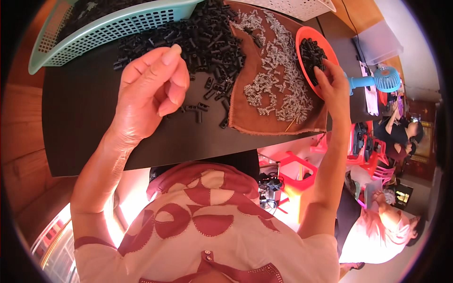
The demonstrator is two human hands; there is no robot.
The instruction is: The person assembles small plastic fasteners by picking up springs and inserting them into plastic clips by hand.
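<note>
My left hand is raised over the near left of the table. Its fingers are curled and the thumb presses against the index finger; whatever they may hold is hidden. My right hand reaches over the near rim of a red-orange bowl. Thumb and index finger are a little apart, their tips at the small black plastic fittings inside. Beyond my left hand lies a large heap of the same black tubular fittings. Between heap and bowl, many small metal springs are spread over a brown cloth.
A green plastic basket with dark pieces stands at the far left, a white basket at the back. Right of the bowl are a small blue fan and a clear plastic bin. Red stools and other people are at the right.
</note>
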